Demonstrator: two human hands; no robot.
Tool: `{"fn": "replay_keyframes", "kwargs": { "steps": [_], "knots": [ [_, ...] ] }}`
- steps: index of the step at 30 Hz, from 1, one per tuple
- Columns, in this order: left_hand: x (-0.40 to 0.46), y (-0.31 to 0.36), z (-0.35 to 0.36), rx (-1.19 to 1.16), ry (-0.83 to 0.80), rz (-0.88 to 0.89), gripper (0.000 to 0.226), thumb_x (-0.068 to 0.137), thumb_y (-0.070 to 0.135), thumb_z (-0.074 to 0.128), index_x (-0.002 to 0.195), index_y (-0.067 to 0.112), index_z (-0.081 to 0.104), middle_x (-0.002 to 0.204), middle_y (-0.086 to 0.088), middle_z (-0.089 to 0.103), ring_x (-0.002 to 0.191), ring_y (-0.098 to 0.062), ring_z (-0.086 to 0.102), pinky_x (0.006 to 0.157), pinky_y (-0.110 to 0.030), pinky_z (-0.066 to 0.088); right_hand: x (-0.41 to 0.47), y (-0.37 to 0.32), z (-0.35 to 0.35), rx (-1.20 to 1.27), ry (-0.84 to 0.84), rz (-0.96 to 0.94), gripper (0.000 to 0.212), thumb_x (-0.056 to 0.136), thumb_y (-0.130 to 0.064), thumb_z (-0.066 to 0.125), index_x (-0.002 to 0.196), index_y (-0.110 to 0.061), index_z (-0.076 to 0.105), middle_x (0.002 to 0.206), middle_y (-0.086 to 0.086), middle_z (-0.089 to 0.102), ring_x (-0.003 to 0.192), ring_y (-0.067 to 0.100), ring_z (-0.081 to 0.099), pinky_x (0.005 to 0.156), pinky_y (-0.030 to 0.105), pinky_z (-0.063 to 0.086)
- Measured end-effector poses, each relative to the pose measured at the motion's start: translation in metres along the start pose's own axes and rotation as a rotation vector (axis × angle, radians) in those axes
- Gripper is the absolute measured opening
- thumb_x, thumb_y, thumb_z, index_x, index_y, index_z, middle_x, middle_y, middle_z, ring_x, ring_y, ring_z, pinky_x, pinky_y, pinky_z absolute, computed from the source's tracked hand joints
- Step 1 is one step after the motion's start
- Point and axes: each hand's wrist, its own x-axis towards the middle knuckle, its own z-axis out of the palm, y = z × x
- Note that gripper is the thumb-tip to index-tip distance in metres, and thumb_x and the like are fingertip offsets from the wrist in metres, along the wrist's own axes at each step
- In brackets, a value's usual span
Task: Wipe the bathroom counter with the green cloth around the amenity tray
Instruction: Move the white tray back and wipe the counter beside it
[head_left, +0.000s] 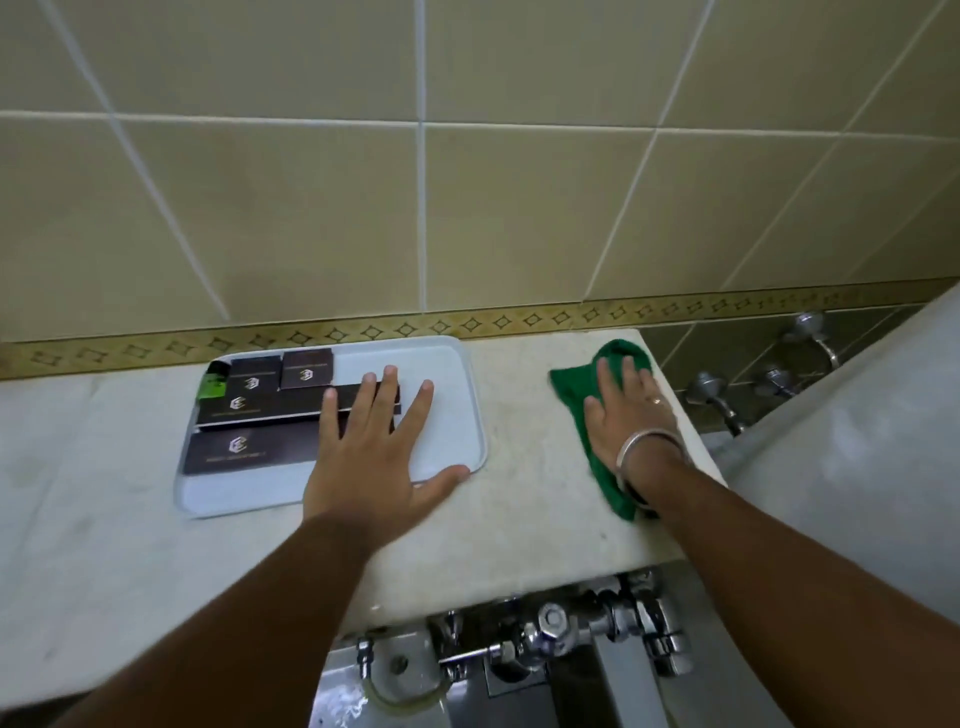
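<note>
A pale grey amenity tray (457, 410) lies on the beige stone counter (524, 467), against the tiled wall. Several dark boxes (244, 452) with a logo fill its left half. My left hand (379, 452) rests flat on the tray's right half, fingers spread, thumb over the front rim. The green cloth (576, 389) lies on the counter near its right end. My right hand (628, 415) presses flat on the cloth, fingers apart, a metal bangle on the wrist.
The counter ends just right of the cloth, with wall taps (711, 395) beyond and below it. Chrome pipe fittings (556, 629) sit under the front edge. A small green packet (213, 387) lies at the tray's far left corner. A tiled wall backs the counter.
</note>
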Motion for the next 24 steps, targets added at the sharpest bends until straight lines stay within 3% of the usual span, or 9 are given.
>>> {"fn": "replay_keyframes", "kwargs": {
  "steps": [5, 7, 9, 12, 15, 17, 19, 22, 24],
  "knots": [
    [0.004, -0.003, 0.007, -0.002, -0.005, 0.000, 0.090, 0.081, 0.083, 0.020, 0.155, 0.032, 0.020, 0.164, -0.009, 0.013, 0.151, -0.026, 0.009, 0.120, -0.057, 0.002, 0.047, -0.006, -0.015, 0.089, -0.042, 0.275, 0.063, 0.095, -0.041, 0.021, 0.151, -0.016, 0.007, 0.159, 0.016, 0.004, 0.145, 0.034, 0.010, 0.118, 0.044, 0.013],
    [0.004, -0.003, 0.007, -0.008, -0.019, 0.009, 0.089, 0.082, 0.083, 0.020, 0.154, 0.031, 0.024, 0.164, -0.010, 0.014, 0.151, -0.027, 0.011, 0.119, -0.057, 0.005, 0.026, -0.027, -0.014, -0.087, -0.003, 0.021, 0.065, 0.094, -0.041, 0.018, 0.151, -0.013, 0.004, 0.158, 0.020, 0.005, 0.144, 0.036, 0.013, 0.117, 0.048, 0.017],
    [0.004, -0.003, 0.006, -0.011, -0.021, 0.005, 0.088, 0.082, 0.082, 0.020, 0.153, 0.030, 0.030, 0.162, -0.012, 0.019, 0.150, -0.028, 0.015, 0.119, -0.057, 0.008, -0.028, -0.025, -0.002, -0.196, 0.046, -0.500, 0.065, 0.093, -0.041, 0.020, 0.150, -0.014, 0.005, 0.158, 0.018, 0.008, 0.144, 0.036, 0.015, 0.118, 0.048, 0.014],
    [0.005, -0.003, 0.007, -0.002, -0.028, 0.016, 0.087, 0.082, 0.081, 0.021, 0.151, 0.029, 0.035, 0.161, -0.014, 0.024, 0.149, -0.030, 0.021, 0.118, -0.057, 0.012, -0.056, 0.033, -0.011, -0.122, -0.115, -0.975, 0.062, 0.088, -0.046, 0.036, 0.147, -0.031, 0.022, 0.156, 0.008, 0.024, 0.142, 0.028, 0.024, 0.113, 0.050, 0.019],
    [0.006, -0.004, 0.009, -0.003, -0.023, 0.021, 0.087, 0.083, 0.082, 0.021, 0.150, 0.029, 0.036, 0.161, -0.013, 0.023, 0.149, -0.030, 0.020, 0.118, -0.057, 0.011, 0.006, 0.055, -0.018, -0.113, -0.048, -0.707, 0.063, 0.084, -0.046, 0.033, 0.146, -0.035, 0.024, 0.153, 0.012, 0.031, 0.139, 0.032, 0.030, 0.110, 0.055, 0.032],
    [0.005, -0.004, 0.008, 0.002, -0.022, 0.018, 0.087, 0.083, 0.082, 0.020, 0.151, 0.030, 0.034, 0.162, -0.012, 0.021, 0.149, -0.030, 0.018, 0.119, -0.057, 0.009, 0.040, 0.019, -0.020, -0.018, -0.023, -0.395, 0.065, 0.084, -0.049, 0.023, 0.148, -0.037, 0.018, 0.157, 0.012, 0.020, 0.143, 0.031, 0.018, 0.116, 0.049, 0.022],
    [0.005, -0.003, 0.007, 0.007, -0.032, 0.020, 0.086, 0.083, 0.081, 0.020, 0.152, 0.030, 0.031, 0.163, -0.012, 0.018, 0.150, -0.029, 0.015, 0.119, -0.057, 0.008, 0.038, -0.020, -0.018, -0.004, -0.007, -0.268, 0.062, 0.089, -0.045, 0.026, 0.149, -0.035, 0.013, 0.159, 0.010, 0.012, 0.144, 0.029, 0.012, 0.118, 0.044, 0.013],
    [0.004, -0.003, 0.006, 0.018, -0.031, 0.021, 0.085, 0.084, 0.080, 0.020, 0.152, 0.030, 0.031, 0.162, -0.013, 0.017, 0.150, -0.030, 0.015, 0.118, -0.058, 0.009, -0.033, -0.014, -0.011, -0.073, -0.005, -0.685, 0.061, 0.090, -0.037, 0.036, 0.148, -0.033, 0.018, 0.159, 0.006, 0.015, 0.145, 0.027, 0.015, 0.115, 0.041, 0.009],
    [0.004, -0.002, 0.006, 0.017, -0.043, 0.023, 0.085, 0.085, 0.080, 0.021, 0.152, 0.030, 0.031, 0.162, -0.014, 0.018, 0.150, -0.030, 0.016, 0.118, -0.058, 0.009, -0.077, 0.026, -0.010, -0.080, -0.118, -0.959, 0.059, 0.084, -0.039, 0.044, 0.142, -0.037, 0.033, 0.153, 0.003, 0.032, 0.140, 0.024, 0.028, 0.113, 0.047, 0.022]
  ]
}}
